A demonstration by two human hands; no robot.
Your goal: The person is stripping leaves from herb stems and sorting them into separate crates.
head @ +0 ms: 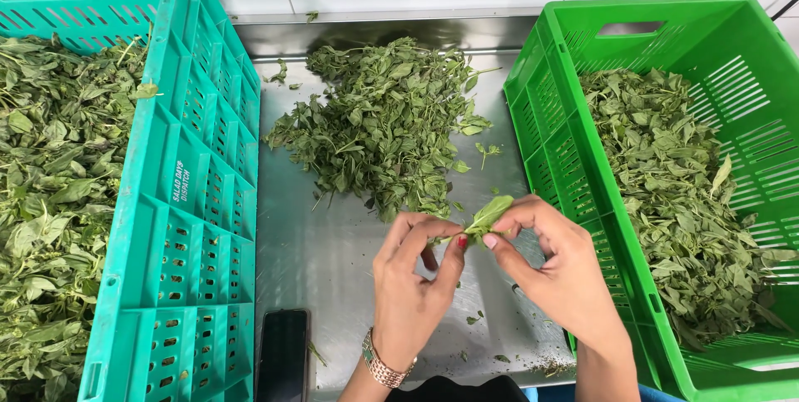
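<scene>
A steel table [333, 252] runs down the middle, between two plastic crates. The teal crate [200, 202] on the left holds a deep bed of leafy stems; the bright green crate [566, 144] on the right holds a flatter layer of picked leaves [674, 202]. On the bare steel towards the far wall lies a loose pile of leafy herb [383, 131], with a few stray leaves scattered around it.

Nearer the person, both hands meet above the table, just this side of the pile. The left hand [412, 285] has its fingers curled, thumb and forefinger pressed together on the lower end of a small sprig [485, 217]. The right hand [558, 265] pinches the same sprig from the other side, its fingertips closed on the stem just below the leaf. The sprig is held clear of the steel, its long axis slanting from lower left to upper right, with the broad leaf tip pointing up and away towards the green crate.

A gold-coloured watch [381, 362] circles the left wrist. A dark phone [283, 356] lies flat on the table beside the teal crate, near the front edge.
</scene>
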